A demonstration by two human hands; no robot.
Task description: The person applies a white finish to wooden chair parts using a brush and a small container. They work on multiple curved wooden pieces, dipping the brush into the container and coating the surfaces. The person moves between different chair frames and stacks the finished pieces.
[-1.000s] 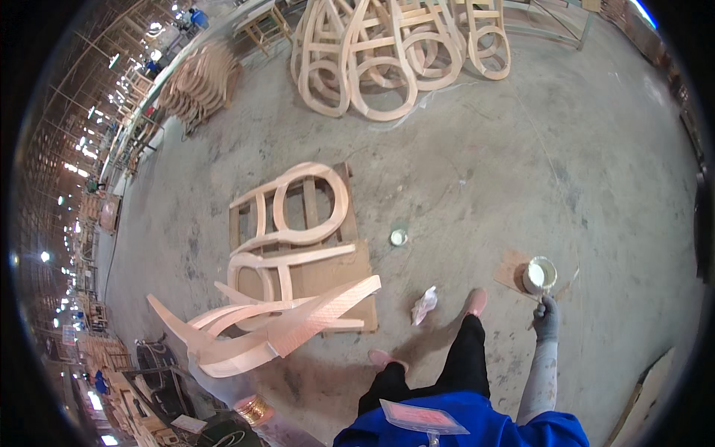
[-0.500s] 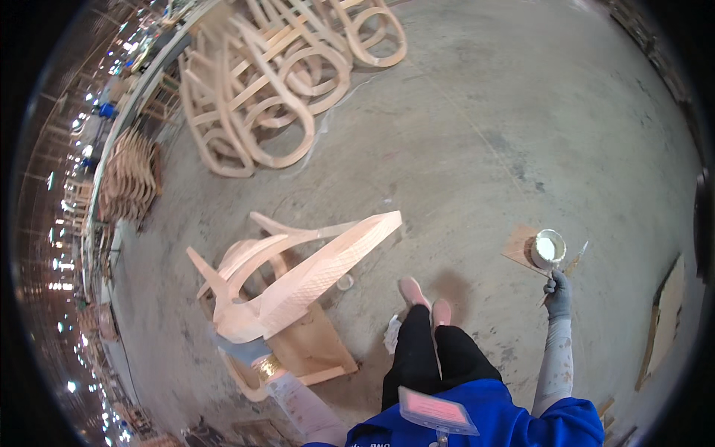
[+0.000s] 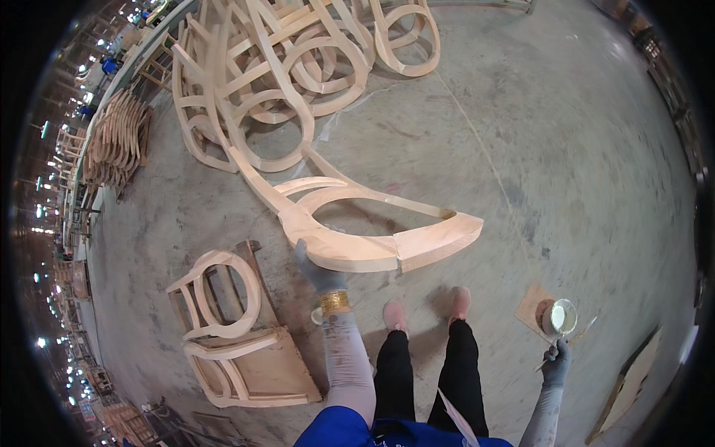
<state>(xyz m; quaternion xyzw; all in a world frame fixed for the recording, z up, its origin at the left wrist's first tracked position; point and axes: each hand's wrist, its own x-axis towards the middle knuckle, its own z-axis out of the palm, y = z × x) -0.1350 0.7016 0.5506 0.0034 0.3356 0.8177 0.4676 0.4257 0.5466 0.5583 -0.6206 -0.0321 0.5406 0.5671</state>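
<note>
My left hand [image 3: 320,272], in a grey glove, grips a pale wooden chair frame [image 3: 350,249] by its curved rim. The frame is raised in front of me. It has an oval ring, long legs and a broad jointed edge at the right. Its far legs overlap the pile of frames in view. My right hand [image 3: 555,363], also gloved, is closed around a thin stick [image 3: 539,366]. The stick's upper end meets a white pot [image 3: 564,319] holding white liquid. Whether that end is a brush I cannot make out.
A square board [image 3: 530,304] lies beside the pot. Two curved wooden frames [image 3: 257,298] rest on a brown panel [image 3: 298,372] at left. Many chair frames [image 3: 298,112] are piled ahead. Stacked curved parts [image 3: 119,141] stand farther left. A flat board [image 3: 625,384] lies at right.
My left hand has lifted the chair frame up and to the right, away from the panel, uncovering the frames there. My right hand stays by the pot. The view has shifted.
</note>
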